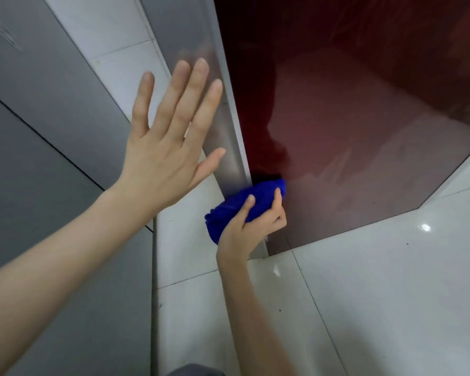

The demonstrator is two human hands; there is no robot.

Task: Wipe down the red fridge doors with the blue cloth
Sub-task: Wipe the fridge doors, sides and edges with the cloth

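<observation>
The glossy red fridge door (364, 118) fills the upper right and reaches down close to the floor. My right hand (253, 226) grips a bunched blue cloth (244, 204) and holds it against the door's lower left corner, beside the grey side panel (220, 126) of the fridge. My left hand (168, 142) is raised with fingers spread, its fingertips over that grey panel; whether it touches the panel is unclear. It holds nothing.
Grey cabinet fronts (38, 131) stand at the left. White glossy floor tiles (377, 294) lie below the fridge and between fridge and cabinets. The door reflects the room and a dark shape.
</observation>
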